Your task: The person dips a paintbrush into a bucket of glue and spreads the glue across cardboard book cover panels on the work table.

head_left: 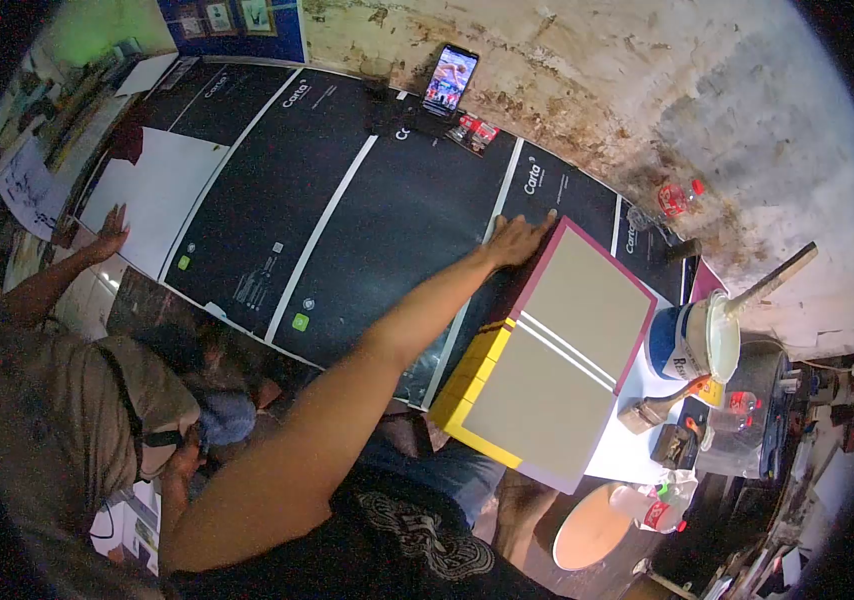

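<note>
My left hand [519, 241] reaches across the black table covering with fingers spread, close to the top corner of a large grey board piece [557, 370]. Two white strips cross this board, and its edges are maroon and yellow. Its yellow side [474, 372] looks layered, like a stack. Whether my fingers touch the board or only the covering beside it, I cannot tell. My right hand does not show; the board hides what is beneath it.
A co-worker's hand [110, 236] rests by a white sheet [152, 180] at left. A phone [450, 80] stands near the wall. To the right are a white bucket [682, 340] with a stick, a brush [659, 408], plastic bottles [652, 510] and an orange round surface [587, 530].
</note>
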Available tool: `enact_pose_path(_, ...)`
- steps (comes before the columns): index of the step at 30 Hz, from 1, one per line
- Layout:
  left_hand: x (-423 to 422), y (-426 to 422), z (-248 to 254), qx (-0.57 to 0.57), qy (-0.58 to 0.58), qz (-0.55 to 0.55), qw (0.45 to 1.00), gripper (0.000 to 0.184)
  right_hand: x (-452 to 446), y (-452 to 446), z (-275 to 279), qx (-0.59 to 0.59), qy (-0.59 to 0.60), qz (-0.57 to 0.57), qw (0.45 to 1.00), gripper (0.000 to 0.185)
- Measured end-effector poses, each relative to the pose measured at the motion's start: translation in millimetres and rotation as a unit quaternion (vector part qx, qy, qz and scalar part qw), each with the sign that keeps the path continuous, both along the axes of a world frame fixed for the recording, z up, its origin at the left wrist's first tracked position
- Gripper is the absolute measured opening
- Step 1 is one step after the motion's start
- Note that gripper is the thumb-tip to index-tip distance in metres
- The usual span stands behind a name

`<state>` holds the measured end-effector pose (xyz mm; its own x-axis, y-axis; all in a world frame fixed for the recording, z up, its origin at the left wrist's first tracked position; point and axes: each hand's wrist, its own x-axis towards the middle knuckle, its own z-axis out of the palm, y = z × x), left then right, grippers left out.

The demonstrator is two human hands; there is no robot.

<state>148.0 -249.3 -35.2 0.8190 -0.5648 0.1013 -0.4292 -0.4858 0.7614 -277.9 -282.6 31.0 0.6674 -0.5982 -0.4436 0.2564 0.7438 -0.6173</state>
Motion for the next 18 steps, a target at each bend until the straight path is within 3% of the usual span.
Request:
enact_pose_path(6,16,8,8,-0.001,0.022,-0.012,1.0,0.089,-5,9,-9,-0.027,0.047,-0.019,0.998,0.058)
enact_pose_path(8,16,14,14,-0.001,0.031,0.001,1.0,0.082,0,-2,-6,-0.006,0.051,-0.031,0.998,0.059)
enact_pose_path(11,28,23,11,0.092,0.045,-0.014,0.995,0.069,3,-19,-9,0.005,0.062,-0.006,0.998,0.06)
enact_pose_path(13,28,31,9,0.091,-0.048,-0.016,0.995,0.053,11,-22,-13,-0.009,0.05,0.002,0.999,0.06)
enact_pose_path(15,43,32,1,0.13,-0.091,-0.017,0.987,0.068,17,-18,-15,-0.036,0.05,0.023,0.998,0.06)
enact_pose_path(17,46,37,11,0.161,-0.041,-0.012,0.986,0.056,21,-14,-13,-0.041,0.052,0.03,0.997,0.059)
enact_pose_path(18,45,46,18,0.113,-0.019,-0.018,0.993,0.056,21,-15,-19,-0.028,0.047,0.031,0.998,0.059)
